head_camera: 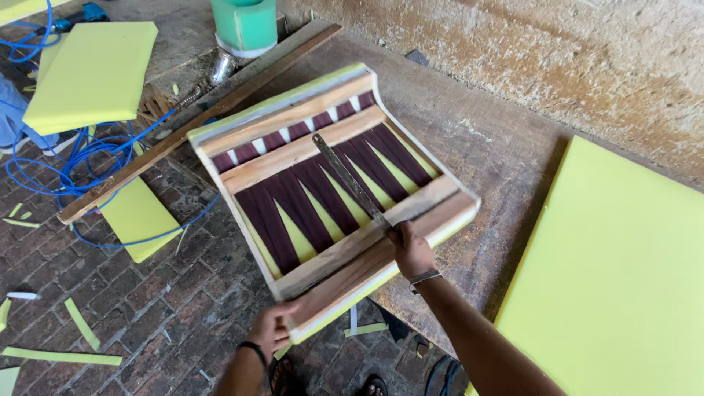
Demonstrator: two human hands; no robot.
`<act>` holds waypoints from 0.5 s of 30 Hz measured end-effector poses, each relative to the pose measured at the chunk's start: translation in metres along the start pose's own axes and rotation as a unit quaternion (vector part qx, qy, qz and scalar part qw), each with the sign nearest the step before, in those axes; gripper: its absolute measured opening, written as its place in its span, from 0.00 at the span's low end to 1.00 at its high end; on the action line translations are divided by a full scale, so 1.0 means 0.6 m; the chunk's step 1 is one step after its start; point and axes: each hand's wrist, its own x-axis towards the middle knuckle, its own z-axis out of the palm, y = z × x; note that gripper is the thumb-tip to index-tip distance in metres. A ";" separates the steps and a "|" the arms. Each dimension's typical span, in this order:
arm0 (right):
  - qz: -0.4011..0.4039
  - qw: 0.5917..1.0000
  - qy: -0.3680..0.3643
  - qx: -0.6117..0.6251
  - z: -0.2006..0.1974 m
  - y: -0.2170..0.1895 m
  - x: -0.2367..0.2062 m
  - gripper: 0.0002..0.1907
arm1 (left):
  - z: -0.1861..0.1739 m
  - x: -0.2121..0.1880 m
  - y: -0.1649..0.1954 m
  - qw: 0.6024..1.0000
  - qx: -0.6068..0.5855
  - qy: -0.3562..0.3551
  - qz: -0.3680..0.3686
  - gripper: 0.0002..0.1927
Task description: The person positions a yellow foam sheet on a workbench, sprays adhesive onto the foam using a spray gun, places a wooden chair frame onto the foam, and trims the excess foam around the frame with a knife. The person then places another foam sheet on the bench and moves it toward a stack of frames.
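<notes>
A wooden seat frame [293, 150] with dark maroon webbing straps and yellow-green foam beneath lies tilted over the edge of a worn wooden table [484, 161]. My left hand [270, 330] grips the frame's near corner from below. My right hand [412, 249] is closed on the handle of a long metal blade [348, 180], which lies flat across the straps and points toward the frame's far side.
A large yellow-green foam sheet [623, 271] covers the table's right part. More foam pieces [92, 73] and strips lie on the brick floor at left, with a blue hose [81, 165], a long wooden plank [198, 121] and a green bucket [246, 26].
</notes>
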 end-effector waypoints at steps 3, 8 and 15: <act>-0.143 0.985 0.091 -0.024 -0.014 0.020 0.001 0.14 | -0.093 -0.018 0.076 0.974 0.110 0.172 0.095 0.42; 0.090 0.987 -0.055 0.118 -0.005 0.011 -0.076 0.08 | -0.104 -0.046 0.175 0.781 0.277 0.372 0.418 0.28; 0.132 0.982 0.019 0.135 -0.035 0.030 -0.130 0.06 | 0.203 -0.054 0.028 0.619 0.546 0.019 0.565 0.42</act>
